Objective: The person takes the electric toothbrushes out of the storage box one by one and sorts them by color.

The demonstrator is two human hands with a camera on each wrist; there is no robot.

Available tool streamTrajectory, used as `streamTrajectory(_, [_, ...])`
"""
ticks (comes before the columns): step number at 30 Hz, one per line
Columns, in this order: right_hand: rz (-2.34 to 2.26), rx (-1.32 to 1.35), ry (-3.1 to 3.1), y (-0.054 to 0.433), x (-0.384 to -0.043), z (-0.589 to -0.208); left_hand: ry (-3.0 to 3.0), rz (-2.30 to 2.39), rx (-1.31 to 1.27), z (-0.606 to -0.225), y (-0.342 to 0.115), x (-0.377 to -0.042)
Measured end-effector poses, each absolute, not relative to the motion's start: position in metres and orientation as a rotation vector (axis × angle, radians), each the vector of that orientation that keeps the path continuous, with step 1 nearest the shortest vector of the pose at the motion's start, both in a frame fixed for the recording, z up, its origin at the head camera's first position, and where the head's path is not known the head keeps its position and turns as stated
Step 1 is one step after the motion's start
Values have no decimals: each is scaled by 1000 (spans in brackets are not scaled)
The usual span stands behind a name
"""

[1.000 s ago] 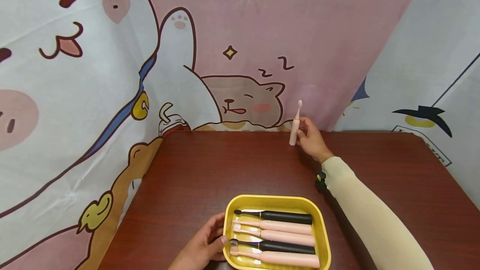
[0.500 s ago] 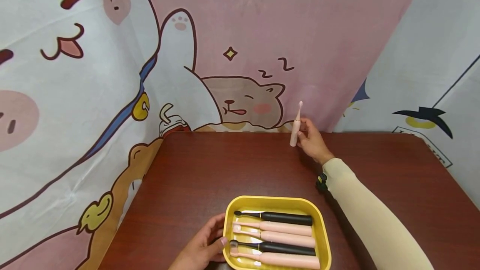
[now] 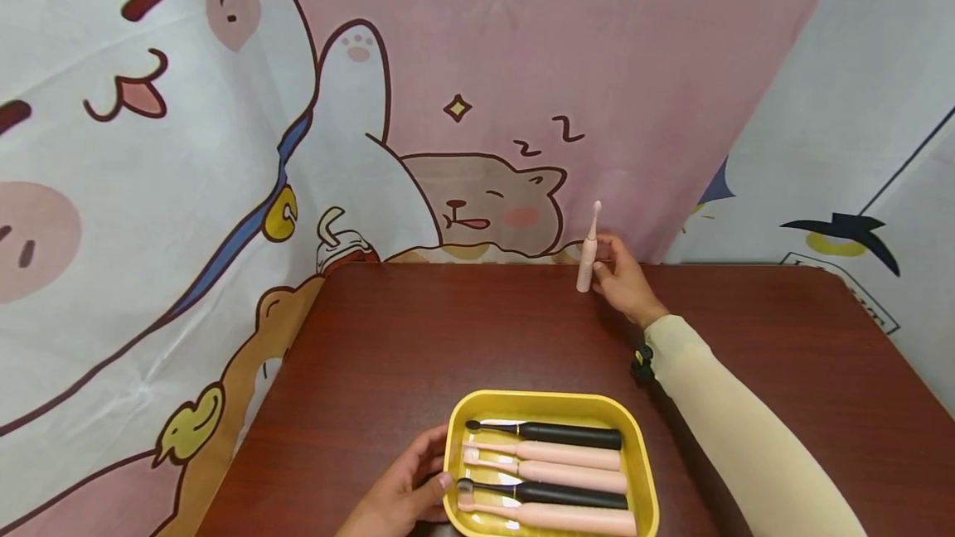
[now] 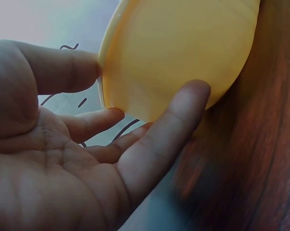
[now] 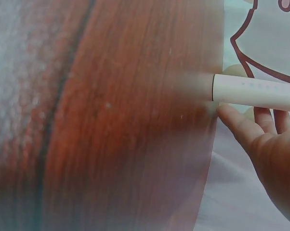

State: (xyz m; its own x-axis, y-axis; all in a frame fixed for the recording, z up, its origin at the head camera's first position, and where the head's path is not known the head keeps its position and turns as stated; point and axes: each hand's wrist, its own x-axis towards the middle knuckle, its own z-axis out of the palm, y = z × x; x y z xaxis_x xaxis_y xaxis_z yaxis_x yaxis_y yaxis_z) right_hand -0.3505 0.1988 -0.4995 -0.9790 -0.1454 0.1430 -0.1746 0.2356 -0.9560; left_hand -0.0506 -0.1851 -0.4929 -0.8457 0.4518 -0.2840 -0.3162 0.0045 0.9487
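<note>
At the table's far edge, my right hand [image 3: 625, 282] pinches a pale pink electric toothbrush [image 3: 586, 265] between thumb and fingers. The brush stands nearly upright with its head up. In the right wrist view the toothbrush handle [image 5: 256, 91] has its flat base at the tabletop; whether it touches I cannot tell. My left hand [image 3: 406, 483] is at the left side of a yellow tray [image 3: 647, 471], its thumb on the rim and its fingers against the outer wall [image 4: 178, 53]. Black electric toothbrushes [image 3: 570, 434] and pink electric toothbrushes [image 3: 574, 516] lie side by side in the tray.
The dark reddish-brown table [image 3: 418, 330] ends at a cartoon-printed cloth [image 3: 477, 40] behind and at its left side. A black strap-like item [image 3: 642, 363] is on my right wrist.
</note>
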Motion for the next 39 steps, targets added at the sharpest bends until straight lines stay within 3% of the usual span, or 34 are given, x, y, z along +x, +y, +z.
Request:
streamTrajectory(15, [1904, 282, -2413, 208, -337, -490, 1761, 1893, 163, -491, -185, -52])
streamTrajectory(39, [1900, 392, -2419, 203, -282, -456, 1747, 1895, 161, -492, -186, -50])
